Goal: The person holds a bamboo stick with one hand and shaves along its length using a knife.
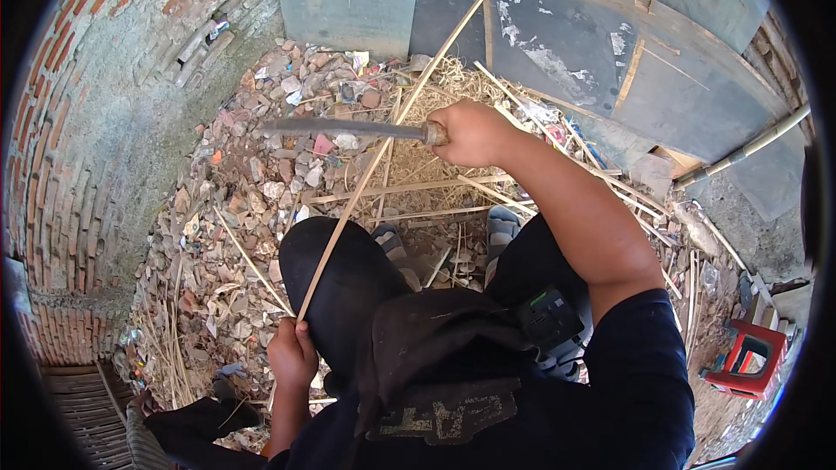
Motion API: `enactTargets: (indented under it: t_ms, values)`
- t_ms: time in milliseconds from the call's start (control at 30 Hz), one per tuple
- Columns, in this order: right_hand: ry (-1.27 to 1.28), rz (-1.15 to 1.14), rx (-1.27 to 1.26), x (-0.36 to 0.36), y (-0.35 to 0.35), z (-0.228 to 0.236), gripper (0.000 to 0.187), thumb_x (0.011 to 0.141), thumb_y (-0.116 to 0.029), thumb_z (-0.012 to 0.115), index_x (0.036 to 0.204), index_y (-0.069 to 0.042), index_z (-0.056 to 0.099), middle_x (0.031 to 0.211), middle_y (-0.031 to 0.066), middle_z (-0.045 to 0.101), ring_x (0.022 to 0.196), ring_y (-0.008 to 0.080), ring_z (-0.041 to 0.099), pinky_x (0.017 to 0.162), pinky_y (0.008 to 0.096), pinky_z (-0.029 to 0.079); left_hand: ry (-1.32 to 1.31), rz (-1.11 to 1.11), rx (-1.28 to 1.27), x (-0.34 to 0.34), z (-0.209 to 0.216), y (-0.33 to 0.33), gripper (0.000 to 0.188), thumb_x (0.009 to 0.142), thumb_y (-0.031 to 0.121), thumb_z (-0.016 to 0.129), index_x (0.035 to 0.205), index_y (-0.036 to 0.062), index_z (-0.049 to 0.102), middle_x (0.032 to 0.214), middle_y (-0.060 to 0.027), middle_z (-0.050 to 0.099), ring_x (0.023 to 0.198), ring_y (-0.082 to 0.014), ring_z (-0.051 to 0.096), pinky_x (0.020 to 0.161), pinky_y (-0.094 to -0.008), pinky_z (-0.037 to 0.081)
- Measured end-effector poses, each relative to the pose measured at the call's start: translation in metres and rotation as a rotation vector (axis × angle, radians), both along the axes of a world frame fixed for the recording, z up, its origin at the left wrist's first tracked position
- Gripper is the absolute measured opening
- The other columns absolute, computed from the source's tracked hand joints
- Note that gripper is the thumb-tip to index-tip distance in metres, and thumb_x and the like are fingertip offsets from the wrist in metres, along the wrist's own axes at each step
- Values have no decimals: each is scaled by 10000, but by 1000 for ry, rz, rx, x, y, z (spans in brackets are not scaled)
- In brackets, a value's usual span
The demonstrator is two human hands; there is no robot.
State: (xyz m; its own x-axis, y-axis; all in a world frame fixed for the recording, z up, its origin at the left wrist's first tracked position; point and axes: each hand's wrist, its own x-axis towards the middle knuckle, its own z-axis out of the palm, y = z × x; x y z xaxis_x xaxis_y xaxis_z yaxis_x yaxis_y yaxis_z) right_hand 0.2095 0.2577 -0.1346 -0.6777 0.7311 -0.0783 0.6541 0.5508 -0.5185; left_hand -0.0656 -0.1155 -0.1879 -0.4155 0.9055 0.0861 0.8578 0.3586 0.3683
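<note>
So the right hand [477, 132] is curled into a fist round the stubby, rough-looking grip of a long knife [348, 127]. The blade is dull, dark metal, gently curved, and sticks out to the left of that hand. Left hand [293, 352] is down nearer the body, thumb and fingers pinched on the bottom end of a long strip [357, 196], pale tan and woody, thin and flat-looking. The strip slants up from that hand past the knee, crosses the blade just left of the right fist, and tops out well above it. Can't tell if the edge is actually touching it.

Just below the right hand there's a fluffy tangle of curly straw-coloured shavings [418, 157], with more skinny loose sticks [644, 204] scattered off to its right. Left of both hands it's chunky, jagged rubble [261, 174], then a rough brick wall [70, 165] with smeared grey mortar. Scuffed dark panels [557, 57] stand beyond the right hand. Way off to its lower right sits a glossy red stool-like thing [742, 361].
</note>
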Motion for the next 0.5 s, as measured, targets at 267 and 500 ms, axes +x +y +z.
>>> enactTargets:
  t_ms: [267,500]
  values:
    - [4,-83,-41,10,25,-9,204,848,-275,683,948,-98,701,841,133,705,821,314,701,764,459,559,37,-37,73,0,-7,8,321,1056,261,457,902,10,584,641,-203,587,598,-417,607,556,-485,438]
    - [-19,-12,89,5,12,-5,216,824,-264,707,963,-100,687,822,141,703,821,327,696,790,461,542,-17,9,6,5,-4,3,317,1051,258,463,898,8,583,692,-230,598,646,-447,607,580,-508,443]
